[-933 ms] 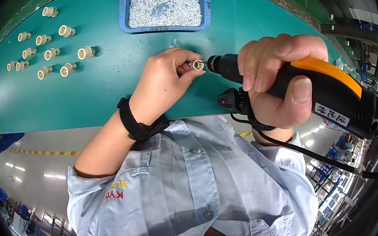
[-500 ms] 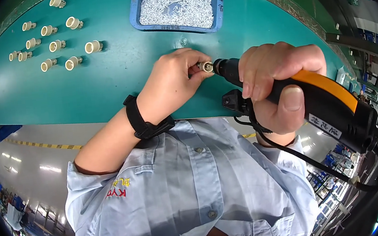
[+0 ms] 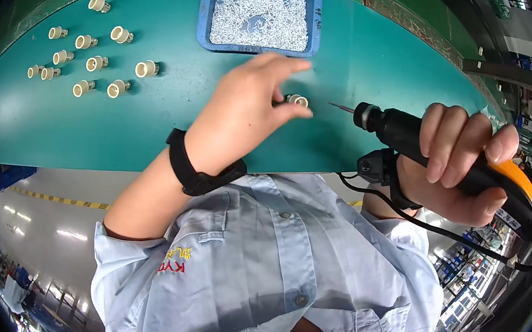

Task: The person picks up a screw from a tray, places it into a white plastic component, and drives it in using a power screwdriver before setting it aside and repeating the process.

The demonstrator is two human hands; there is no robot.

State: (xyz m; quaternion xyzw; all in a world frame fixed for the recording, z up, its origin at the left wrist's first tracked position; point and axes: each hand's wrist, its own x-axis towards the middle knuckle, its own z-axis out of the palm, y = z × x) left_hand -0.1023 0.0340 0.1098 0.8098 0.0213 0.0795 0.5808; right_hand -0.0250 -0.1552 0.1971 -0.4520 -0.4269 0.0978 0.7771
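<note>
My left hand (image 3: 243,107) is open, its thumb and index finger spread apart and slightly blurred. Between and just beyond these fingertips, a small cream cylindrical socket (image 3: 299,101) appears to rest on the green table; part of it is hidden by the hand. In my right hand (image 3: 456,159) is a black and orange electric screwdriver (image 3: 405,132), gripped around its body. Its thin bit (image 3: 341,107) points left toward the socket, a short way off and not touching it.
A blue tray (image 3: 201,27) full of small silvery-white pieces stands on the table (image 3: 170,118) beyond my left hand. Several similar cream sockets (image 3: 147,69) lie spread at the far left. The screwdriver's black cable (image 3: 438,229) loops near my right wrist.
The screwdriver has pulled away from the socket, to the right and toward me. My left fingers have opened and let go of the socket.
</note>
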